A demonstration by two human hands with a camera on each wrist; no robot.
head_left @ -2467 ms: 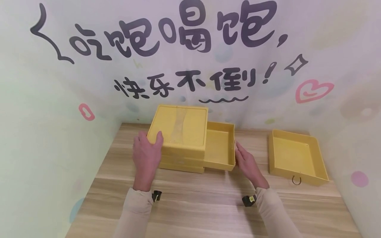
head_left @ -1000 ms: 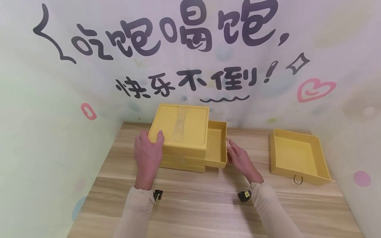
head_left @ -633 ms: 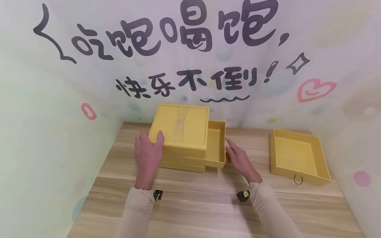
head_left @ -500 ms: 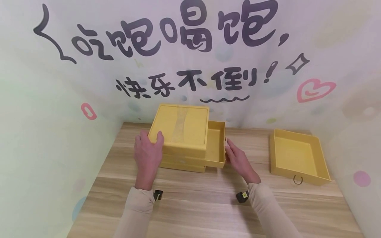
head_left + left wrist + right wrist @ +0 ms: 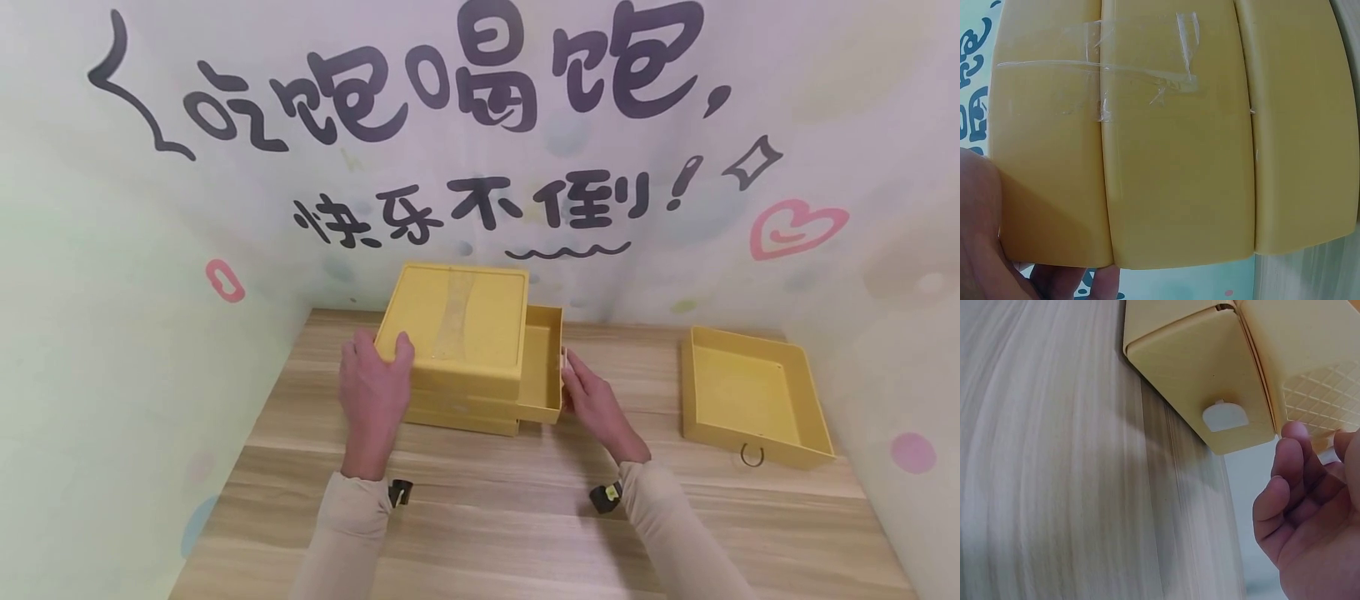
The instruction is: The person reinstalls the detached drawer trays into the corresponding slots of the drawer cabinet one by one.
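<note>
A yellow plastic drawer cabinet (image 5: 487,321) with stacked tiers and clear tape on top stands on the table. My left hand (image 5: 372,396) grips its left front corner, thumb on the top and fingers down the far side; the left wrist view shows its taped yellow side (image 5: 1179,175). One drawer (image 5: 538,367) juts partly out to the right. My right hand (image 5: 596,404) is at that drawer's front, pinching its small white handle, which the fingers mostly cover. In the right wrist view, a lower drawer front (image 5: 1204,381) with a white knob (image 5: 1225,417) sits flush in the cabinet.
A separate empty yellow drawer (image 5: 750,392) with a ring-like handle (image 5: 752,454) lies at the right of the wood-grain table (image 5: 510,525). A printed wall covering (image 5: 465,225) rises right behind the cabinet and along both sides.
The right hand has moved left with the drawer, which now sits deeper in the cabinet than 2.5 seconds ago. The left hand keeps its grip on the cabinet.
</note>
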